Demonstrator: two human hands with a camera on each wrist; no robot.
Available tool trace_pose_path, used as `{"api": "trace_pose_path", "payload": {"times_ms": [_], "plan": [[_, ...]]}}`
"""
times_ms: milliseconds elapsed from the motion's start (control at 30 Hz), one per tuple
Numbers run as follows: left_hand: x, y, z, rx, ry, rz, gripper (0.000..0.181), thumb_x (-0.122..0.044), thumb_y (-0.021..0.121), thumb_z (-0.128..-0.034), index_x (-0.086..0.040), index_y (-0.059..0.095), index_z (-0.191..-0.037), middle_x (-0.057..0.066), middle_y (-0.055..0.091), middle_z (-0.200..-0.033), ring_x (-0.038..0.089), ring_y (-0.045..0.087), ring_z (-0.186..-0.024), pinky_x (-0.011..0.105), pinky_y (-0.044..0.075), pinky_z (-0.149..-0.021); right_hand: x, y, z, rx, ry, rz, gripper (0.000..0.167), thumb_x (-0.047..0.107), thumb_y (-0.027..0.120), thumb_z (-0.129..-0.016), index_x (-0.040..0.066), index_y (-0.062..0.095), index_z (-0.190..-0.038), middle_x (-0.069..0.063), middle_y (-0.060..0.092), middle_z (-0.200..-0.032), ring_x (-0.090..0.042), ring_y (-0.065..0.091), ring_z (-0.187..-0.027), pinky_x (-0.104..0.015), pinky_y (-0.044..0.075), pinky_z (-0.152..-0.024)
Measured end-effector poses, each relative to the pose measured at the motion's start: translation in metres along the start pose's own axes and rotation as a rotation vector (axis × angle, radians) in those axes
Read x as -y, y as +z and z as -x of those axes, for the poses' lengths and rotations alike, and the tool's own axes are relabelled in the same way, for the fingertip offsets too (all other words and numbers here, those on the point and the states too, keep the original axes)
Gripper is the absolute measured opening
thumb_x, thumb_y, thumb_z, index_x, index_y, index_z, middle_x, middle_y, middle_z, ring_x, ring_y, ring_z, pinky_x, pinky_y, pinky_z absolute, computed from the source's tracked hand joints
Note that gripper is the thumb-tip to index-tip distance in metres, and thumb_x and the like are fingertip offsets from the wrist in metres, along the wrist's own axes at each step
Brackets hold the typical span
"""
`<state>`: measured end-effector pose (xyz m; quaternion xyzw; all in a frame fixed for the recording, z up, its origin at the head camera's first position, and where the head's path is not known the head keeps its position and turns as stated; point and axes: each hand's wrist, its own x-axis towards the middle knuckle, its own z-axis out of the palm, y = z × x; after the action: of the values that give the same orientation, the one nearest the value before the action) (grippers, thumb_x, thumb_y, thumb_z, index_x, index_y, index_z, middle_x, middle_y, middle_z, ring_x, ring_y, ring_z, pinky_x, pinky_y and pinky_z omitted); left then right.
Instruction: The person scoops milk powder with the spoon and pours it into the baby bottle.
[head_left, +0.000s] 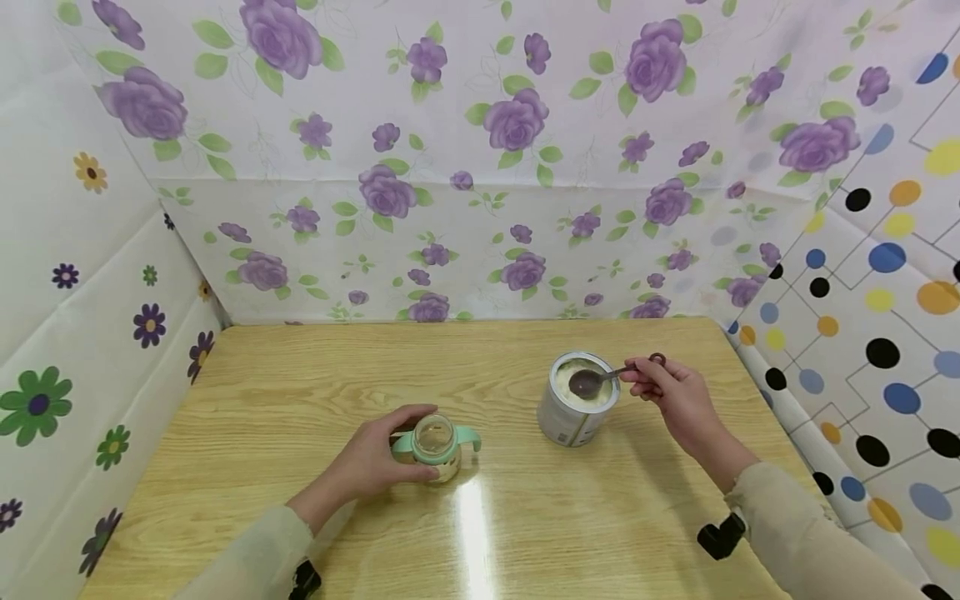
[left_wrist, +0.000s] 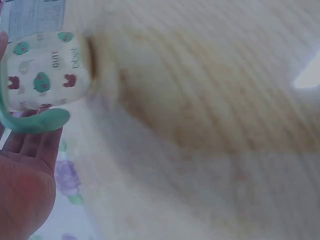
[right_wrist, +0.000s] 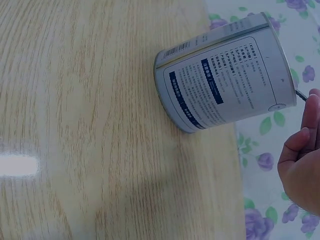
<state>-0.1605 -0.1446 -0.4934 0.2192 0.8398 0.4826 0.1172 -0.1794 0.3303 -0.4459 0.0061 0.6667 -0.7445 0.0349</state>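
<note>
Mint-green handles [head_left: 468, 437] stick out from either side of a small bottle [head_left: 435, 450], which stands upright on the wood-grain bench [head_left: 337, 367], its clear neck facing up. The left hand [head_left: 378, 450] holds it from the side, thumb on the near face and a finger reaching around the far one, so that grip is closed about the bottle. In the left wrist view the pale body shows small printed figures in green and dark red, along with some lettering.

To the right of the bottle, well apart from it, an uncovered can [head_left: 566, 421] stands on the bench, a little farther from the person. Cream-coloured powder [head_left: 596, 402] shows inside its silver rim. The right hand [head_left: 678, 400] pinches a dark brown spoon [head_left: 588, 383] by the handle, near its ringed end; the handle crosses the can's rim, and the spoon's bowl is within the mouth, over the powder. Whether the bowl touches the powder is hard to tell. Dense print and a barcode cover the can's side in the right wrist view.

Light sleeves [head_left: 795, 517] cover both forearms. Behind the bench hangs a cloth with purple roses [head_left: 450, 150]; a cloth with coloured dots [head_left: 877, 400] is on the right.
</note>
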Motion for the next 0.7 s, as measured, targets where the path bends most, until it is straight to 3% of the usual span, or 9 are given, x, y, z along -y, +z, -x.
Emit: {"api": "trace_pose_path", "payload": {"times_ms": [167,333,467,700], "plan": [[-0.021,-0.013,-0.006,-0.002,0.028,-0.015,0.089,-0.038,0.095,-0.0822,-0.022,0.052,-0.158,0.007,0.059,-0.155,0.031,0.058,-0.140,0.052,0.047,-0.116,-0.001,-0.001,-0.001,-0.001,-0.002,0.017,0.025,0.028,0.063,-0.111,0.011,0.080,-0.113,0.002,0.082,-0.097,-0.010,0.071,-0.081,-0.022,0.056,-0.076],[-0.054,-0.019,-0.021,0.001,0.095,-0.079,0.092,-0.040,0.095,-0.0822,-0.021,0.050,-0.160,0.001,0.056,-0.157,0.027,0.055,-0.143,0.047,0.044,-0.119,-0.002,-0.002,-0.001,0.002,-0.011,0.007,0.025,0.028,0.063,-0.111,0.010,0.080,-0.114,0.002,0.082,-0.097,-0.011,0.071,-0.081,-0.022,0.057,-0.078],[-0.081,-0.009,-0.037,0.004,0.122,-0.101,0.093,-0.043,0.095,-0.0823,-0.021,0.049,-0.161,-0.002,0.054,-0.159,0.025,0.053,-0.146,0.046,0.043,-0.120,-0.002,-0.003,-0.001,0.009,-0.029,0.013,0.025,0.027,0.063,-0.111,0.009,0.080,-0.114,0.002,0.082,-0.097,-0.011,0.071,-0.081,-0.022,0.058,-0.078],[-0.123,0.024,-0.057,-0.007,0.127,-0.100,0.097,-0.047,0.093,-0.0830,-0.023,0.045,-0.164,0.000,0.051,-0.162,0.027,0.050,-0.148,0.052,0.042,-0.120,-0.004,0.000,-0.001,0.008,-0.037,0.051,0.026,0.028,0.063,-0.110,0.008,0.080,-0.114,0.002,0.081,-0.096,-0.010,0.071,-0.081,-0.023,0.058,-0.078]]}}
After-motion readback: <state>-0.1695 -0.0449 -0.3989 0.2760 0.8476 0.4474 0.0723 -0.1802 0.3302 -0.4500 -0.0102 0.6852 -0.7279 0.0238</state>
